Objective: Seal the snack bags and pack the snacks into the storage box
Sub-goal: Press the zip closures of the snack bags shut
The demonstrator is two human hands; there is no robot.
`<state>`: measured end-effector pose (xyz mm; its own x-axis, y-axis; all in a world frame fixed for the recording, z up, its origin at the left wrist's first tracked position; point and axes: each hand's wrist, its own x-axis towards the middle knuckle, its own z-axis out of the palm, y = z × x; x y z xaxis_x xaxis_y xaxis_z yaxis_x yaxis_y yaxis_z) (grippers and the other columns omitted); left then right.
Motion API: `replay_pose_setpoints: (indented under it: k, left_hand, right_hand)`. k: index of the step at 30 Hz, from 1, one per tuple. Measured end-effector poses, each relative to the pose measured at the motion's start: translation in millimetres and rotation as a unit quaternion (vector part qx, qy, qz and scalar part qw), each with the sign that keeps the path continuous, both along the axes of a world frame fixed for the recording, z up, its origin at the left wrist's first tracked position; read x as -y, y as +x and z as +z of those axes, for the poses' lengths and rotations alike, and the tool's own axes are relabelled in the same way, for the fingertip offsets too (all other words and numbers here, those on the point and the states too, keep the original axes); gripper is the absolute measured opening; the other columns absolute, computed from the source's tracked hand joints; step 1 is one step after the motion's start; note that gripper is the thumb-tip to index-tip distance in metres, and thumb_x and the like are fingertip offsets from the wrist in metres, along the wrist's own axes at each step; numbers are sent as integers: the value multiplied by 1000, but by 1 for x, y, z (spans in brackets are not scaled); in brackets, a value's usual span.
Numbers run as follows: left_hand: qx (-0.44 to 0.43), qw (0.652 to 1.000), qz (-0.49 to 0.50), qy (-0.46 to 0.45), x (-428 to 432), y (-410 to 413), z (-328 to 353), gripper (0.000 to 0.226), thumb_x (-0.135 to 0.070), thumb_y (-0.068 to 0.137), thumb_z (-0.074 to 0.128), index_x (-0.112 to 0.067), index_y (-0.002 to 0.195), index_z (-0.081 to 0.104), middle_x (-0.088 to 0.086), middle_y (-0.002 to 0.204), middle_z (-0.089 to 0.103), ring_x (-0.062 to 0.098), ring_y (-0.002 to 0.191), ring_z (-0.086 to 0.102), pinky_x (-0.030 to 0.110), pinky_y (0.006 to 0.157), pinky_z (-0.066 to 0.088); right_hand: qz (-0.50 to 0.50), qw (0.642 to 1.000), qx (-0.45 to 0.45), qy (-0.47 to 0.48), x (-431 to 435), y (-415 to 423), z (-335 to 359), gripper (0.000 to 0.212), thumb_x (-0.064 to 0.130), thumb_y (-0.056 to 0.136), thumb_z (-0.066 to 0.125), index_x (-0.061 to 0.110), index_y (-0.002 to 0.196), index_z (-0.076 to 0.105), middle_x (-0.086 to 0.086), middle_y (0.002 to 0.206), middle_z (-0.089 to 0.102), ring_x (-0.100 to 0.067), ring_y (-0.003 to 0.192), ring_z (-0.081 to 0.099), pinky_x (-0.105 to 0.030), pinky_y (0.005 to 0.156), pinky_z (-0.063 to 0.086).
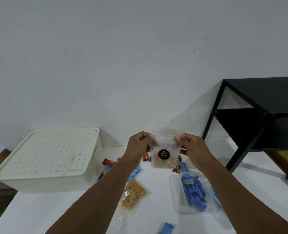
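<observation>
I hold a clear snack bag (163,152) with a round black label up in front of me, small biscuits in its bottom. My left hand (139,143) pinches its top left corner and my right hand (193,146) pinches its top right corner. The white storage box (45,159) stands at the left on the table, its perforated lid on. A clear bag of orange stick snacks (133,195) lies below my left forearm. A clear bag of blue-wrapped snacks (193,193) lies under my right forearm.
Several small red and blue wrapped snacks (108,162) lie scattered on the white table (55,215) behind the held bag. One blue packet (166,228) lies at the near edge. A black shelf unit (258,115) stands at the right against the wall.
</observation>
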<state>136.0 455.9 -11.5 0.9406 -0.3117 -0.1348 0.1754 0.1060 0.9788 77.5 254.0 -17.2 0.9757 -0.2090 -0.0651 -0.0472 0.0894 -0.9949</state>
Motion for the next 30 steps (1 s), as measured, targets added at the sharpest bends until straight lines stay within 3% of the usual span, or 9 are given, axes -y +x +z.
replay_pose_setpoints:
  k: [3, 5, 8, 12, 17, 21, 23, 26, 30]
  left_hand:
    - [-14, 999, -47, 11, 0, -4, -1, 9, -9, 93, 63, -7, 86, 67, 19, 92, 74, 36, 87, 73, 37, 73, 53]
    - [0, 996, -78, 33, -2, -6, -3, 15, -18, 91, 70, -2, 89, 70, 25, 97, 74, 37, 88, 72, 46, 81, 57]
    - [33, 996, -71, 51, -4, -6, -5, 27, -24, 89, 73, 3, 87, 71, 23, 88, 75, 35, 83, 69, 57, 90, 54]
    - [29, 995, -85, 45, -5, -7, 4, 23, -22, 89, 72, 1, 88, 71, 27, 93, 73, 37, 86, 69, 47, 86, 57]
    - [-108, 973, -202, 18, -7, -11, 11, 34, -42, 90, 67, -8, 88, 72, 12, 87, 67, 27, 82, 64, 36, 78, 59]
    - [-92, 977, -193, 14, -2, -12, 2, 38, -27, 89, 71, 4, 111, 68, 26, 105, 64, 36, 96, 60, 34, 75, 56]
    - [-98, 979, -181, 7, 3, -12, 0, 28, -23, 93, 68, 0, 109, 69, 22, 101, 65, 35, 95, 61, 36, 78, 56]
    - [-82, 982, -168, 24, 11, -14, 1, 22, -20, 97, 62, 0, 103, 70, 12, 85, 68, 22, 74, 65, 33, 72, 58]
    - [16, 987, -107, 121, 21, -20, -4, 26, -18, 101, 54, 3, 92, 69, 5, 76, 68, 16, 67, 63, 31, 68, 56]
  right_hand:
    - [6, 999, 23, -28, 3, 3, 1, 26, 20, 93, 65, 11, 69, 63, -7, 72, 66, -26, 75, 59, -49, 80, 51]
    - [31, 997, 40, -55, 5, 3, 5, 25, 20, 92, 66, 10, 70, 64, -11, 74, 66, -26, 75, 57, -45, 78, 48]
    - [35, 997, 35, -61, 5, 4, 8, 23, 29, 88, 69, 16, 70, 72, -11, 76, 67, -25, 76, 57, -43, 76, 47]
    - [24, 999, 6, -47, 1, 5, 1, 27, 37, 94, 61, 16, 85, 76, -13, 88, 71, -30, 85, 64, -53, 88, 54]
    - [111, 992, -18, -62, 4, 1, 6, 36, 45, 90, 60, 11, 87, 70, -11, 85, 66, -29, 84, 61, -56, 92, 52]
    - [129, 987, -7, -94, 1, 3, 20, 29, 41, 89, 63, 15, 83, 72, -9, 84, 65, -23, 81, 56, -39, 78, 47]
    - [109, 988, -2, -113, 1, 6, 20, 24, 36, 92, 64, 17, 81, 73, -5, 81, 67, -18, 77, 57, -30, 73, 48]
    - [72, 988, 5, -139, 0, 9, 14, 20, 27, 95, 63, 18, 80, 73, -1, 75, 67, -13, 71, 58, -16, 59, 48]
    - [-63, 983, -5, -171, -10, 9, 4, 15, 34, 90, 70, 19, 92, 70, 3, 66, 58, -4, 54, 48, -16, 52, 41]
